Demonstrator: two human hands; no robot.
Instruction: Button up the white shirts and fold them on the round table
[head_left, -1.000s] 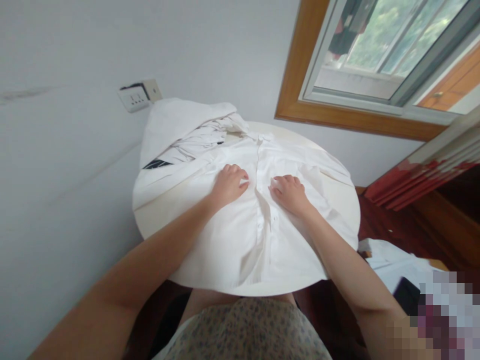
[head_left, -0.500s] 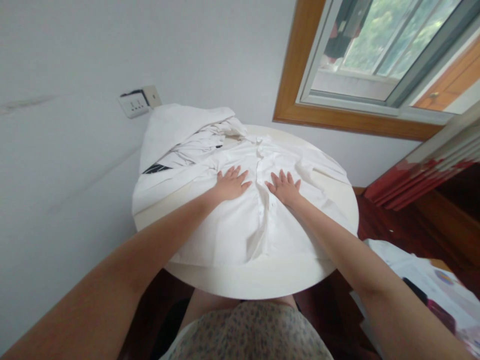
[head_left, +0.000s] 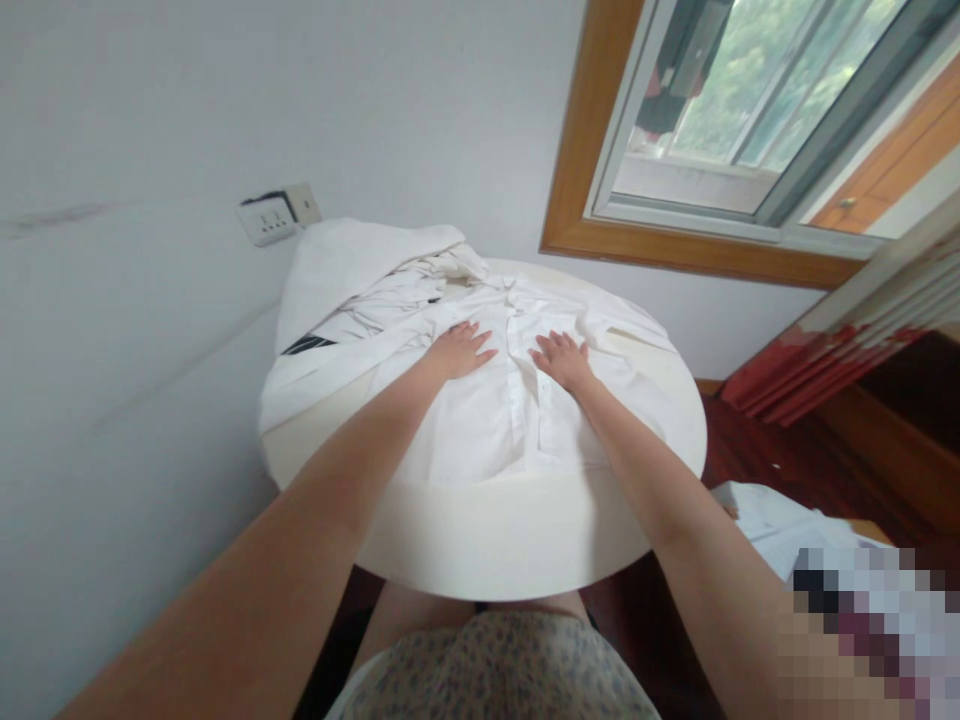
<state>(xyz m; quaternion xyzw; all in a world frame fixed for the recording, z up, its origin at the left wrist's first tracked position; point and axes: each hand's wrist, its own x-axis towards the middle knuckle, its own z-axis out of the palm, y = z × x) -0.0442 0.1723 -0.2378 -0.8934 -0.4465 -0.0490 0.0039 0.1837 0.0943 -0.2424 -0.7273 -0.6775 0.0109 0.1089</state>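
Observation:
A white button-up shirt [head_left: 480, 430] lies spread on a round white table [head_left: 495, 540], its button placket running down the middle towards me. My left hand [head_left: 463, 350] rests flat on the shirt's left half, fingers spread. On the other side of the placket, my right hand [head_left: 561, 358] presses flat with its fingers apart. Neither hand grips the cloth. Folds and creases show around the collar end and the sleeves. At the table's left back is a heap of white cloth [head_left: 360, 255] with some dark-striped fabric [head_left: 309, 344] showing under it.
A wall socket [head_left: 268, 218] sits behind the heap. The wood-framed window [head_left: 559, 210] is at the back right, with a red and white curtain [head_left: 787, 375] beside it. Papers [head_left: 780, 530] lie on a lower surface at the right, partly blurred out.
The shirt's near hem has slid away from me, baring more of the table's front. The two front edges now lie flatter. Both hands stay flat on the cloth.

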